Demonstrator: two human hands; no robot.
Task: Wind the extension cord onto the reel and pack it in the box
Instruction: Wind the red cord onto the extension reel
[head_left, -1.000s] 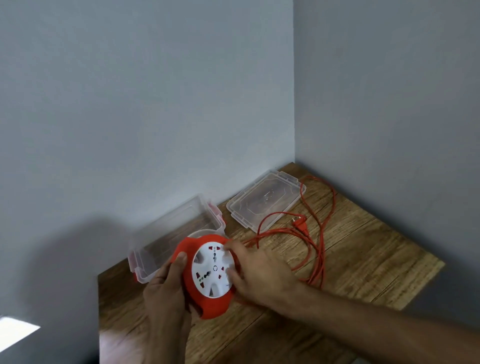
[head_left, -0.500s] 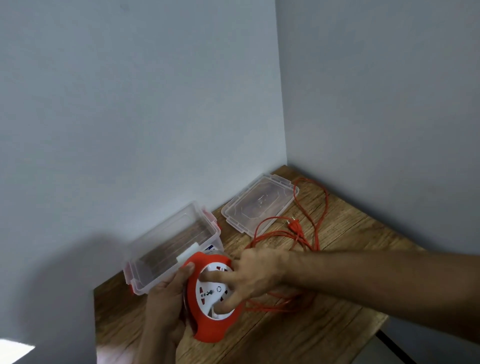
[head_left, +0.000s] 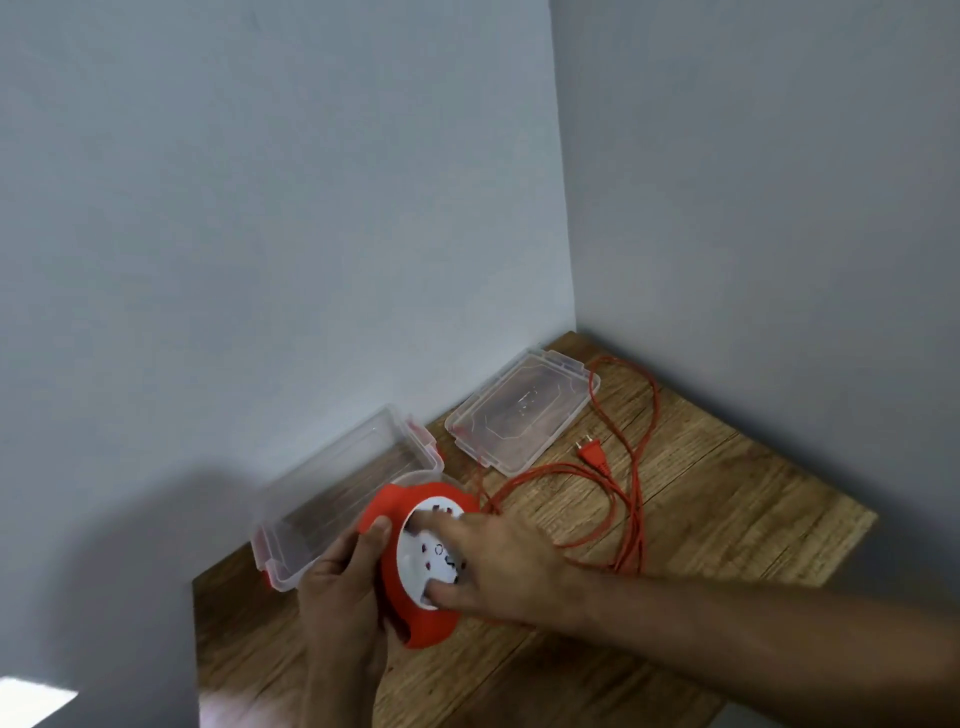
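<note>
My left hand (head_left: 343, 587) grips the red rim of the cord reel (head_left: 395, 514), holding it tilted above the table. My right hand (head_left: 498, 566) lies across the reel's white socket face (head_left: 431, 551), with fingers pressed into its recesses. The orange cord (head_left: 631, 499) runs from the reel in loose loops over the table to the right. Its plug (head_left: 592, 453) lies near the lid. The clear plastic box (head_left: 337, 493) with red clips stands open just behind the reel against the wall.
The clear lid (head_left: 519, 413) lies flat at the back, right of the box. The wooden table (head_left: 727, 493) sits in a corner between two grey walls. Its right and front edges are close.
My right hand has turned on the white face, and its fingers now reach lower on the disc. The cord's loops have shifted and the plug lies more in the open.
</note>
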